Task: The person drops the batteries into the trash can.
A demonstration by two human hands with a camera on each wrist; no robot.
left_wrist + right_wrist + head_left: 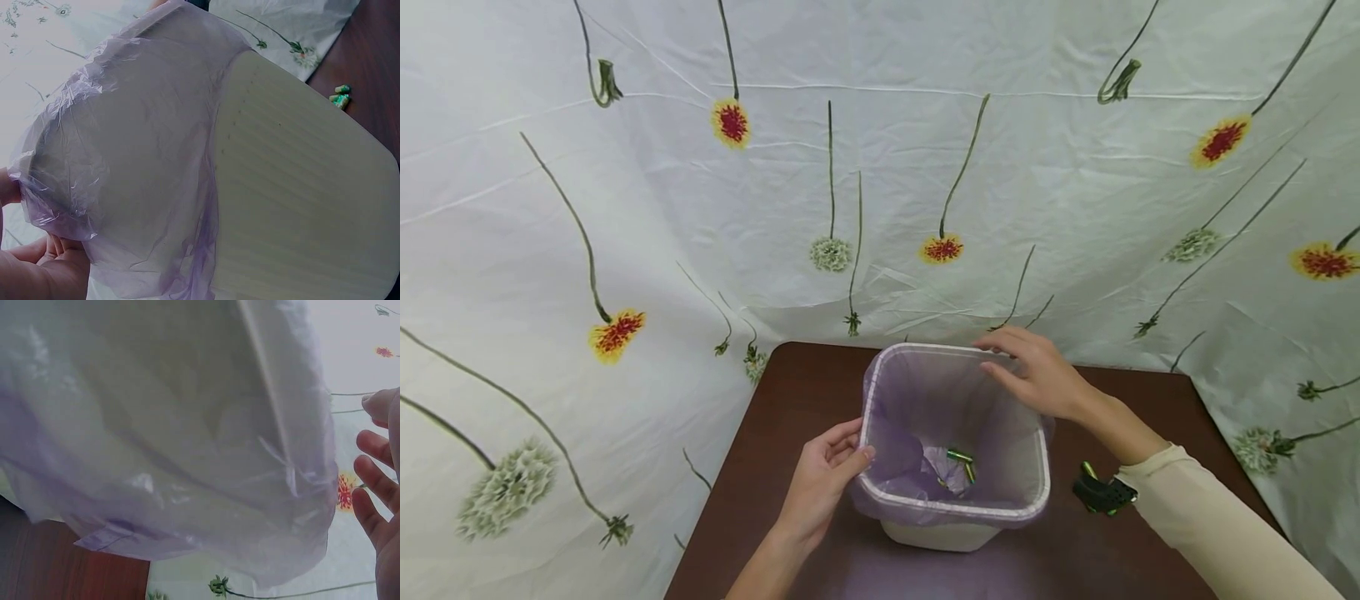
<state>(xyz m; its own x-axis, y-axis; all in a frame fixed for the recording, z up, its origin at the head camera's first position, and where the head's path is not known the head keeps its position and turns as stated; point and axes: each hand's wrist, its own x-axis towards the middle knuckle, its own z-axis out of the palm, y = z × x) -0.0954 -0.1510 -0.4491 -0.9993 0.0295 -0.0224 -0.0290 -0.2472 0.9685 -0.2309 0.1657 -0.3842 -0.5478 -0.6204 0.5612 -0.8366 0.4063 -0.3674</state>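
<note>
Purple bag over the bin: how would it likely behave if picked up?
Probably floppy: the purple bag hangs in wrinkles and loose folds. Likely light and perhaps easily torn, as its film looks thin and see-through over the bin.

Bin [940, 537] from above; wrist views closer

On the table [805, 383], a bin [940, 537] is lined by a bag [144, 137]; cylinders [959, 456] are contained inside, objects [1101, 495] are laid right, cloth [895, 50] is hung behind.

bin [306, 181]: cream | liner [156, 144]: translucent purple | table [752, 467]: dark brown | backdrop [782, 183]: white, red-yellow flowers, green stems | sleeve [1221, 521]: pale cream
</note>
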